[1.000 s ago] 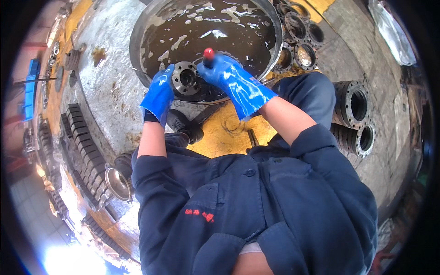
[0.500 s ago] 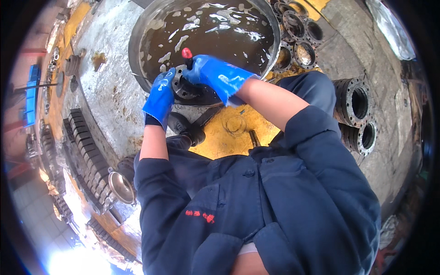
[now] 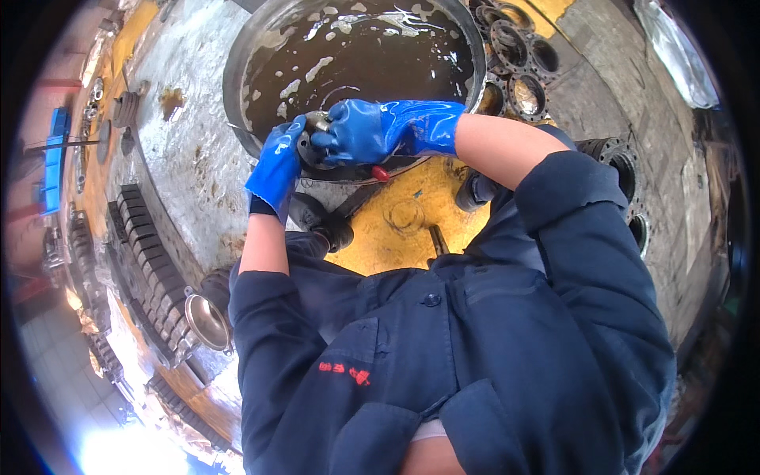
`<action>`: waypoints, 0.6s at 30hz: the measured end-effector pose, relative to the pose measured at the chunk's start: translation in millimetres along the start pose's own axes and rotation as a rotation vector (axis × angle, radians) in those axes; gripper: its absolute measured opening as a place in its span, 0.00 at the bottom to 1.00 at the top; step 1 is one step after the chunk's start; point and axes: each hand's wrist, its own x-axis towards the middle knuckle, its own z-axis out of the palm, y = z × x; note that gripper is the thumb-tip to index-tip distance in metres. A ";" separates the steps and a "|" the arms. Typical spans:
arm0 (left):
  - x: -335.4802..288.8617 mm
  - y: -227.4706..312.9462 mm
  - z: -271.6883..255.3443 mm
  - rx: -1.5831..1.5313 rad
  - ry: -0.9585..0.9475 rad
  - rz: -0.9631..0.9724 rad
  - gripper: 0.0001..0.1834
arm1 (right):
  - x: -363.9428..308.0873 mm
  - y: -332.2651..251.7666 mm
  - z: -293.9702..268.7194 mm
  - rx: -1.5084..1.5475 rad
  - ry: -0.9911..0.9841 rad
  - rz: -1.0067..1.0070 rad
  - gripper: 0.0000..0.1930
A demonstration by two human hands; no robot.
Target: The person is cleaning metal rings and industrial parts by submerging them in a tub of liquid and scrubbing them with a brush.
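Note:
Over the near rim of a large round tub (image 3: 235, 83) of murky, foamy liquid, both my blue-gloved hands work at a metal flange ring (image 3: 306, 150). The left hand (image 3: 277, 162) grips its left edge. My right hand (image 3: 360, 133) is closed around a tool, whose red handle end (image 3: 381, 172) pokes out below the glove. The tool's working end is hidden, so I cannot tell its kind. The right glove covers most of the ring.
Several dark flange rings (image 3: 526, 93) are heaped right of the tub, and more rings (image 3: 621, 170) stand beside my right knee. On the left lie a row of stacked dark blocks (image 3: 150, 265) and a metal bowl-like part (image 3: 208, 321). A yellow floor patch (image 3: 396, 222) lies below the tub.
My right hand has turned over, swinging the red handle end from above the glove to below it. The right elbow has moved outward; my left hand has stayed on the ring.

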 end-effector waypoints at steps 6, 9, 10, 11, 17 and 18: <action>-17.2 17.3 20.1 -0.003 -0.008 0.013 0.28 | 7.1 -14.1 18.8 0.033 -0.051 0.473 0.19; -16.2 15.4 21.4 -0.004 -0.012 0.015 0.27 | 13.3 -24.8 24.2 0.227 0.073 0.756 0.20; -14.8 12.4 16.8 -0.003 -0.008 -0.002 0.26 | 22.7 -26.8 12.5 0.305 0.038 0.857 0.19; -13.7 9.5 11.5 -0.001 -0.003 -0.019 0.26 | 31.4 -29.0 0.4 0.385 0.001 0.957 0.18; -19.1 16.8 16.0 0.049 -0.006 0.052 0.26 | -24.0 -34.4 -29.6 1.145 0.222 0.989 0.18; -19.7 17.0 16.6 0.033 -0.021 0.048 0.27 | -32.2 -35.0 -31.0 1.156 0.250 1.011 0.18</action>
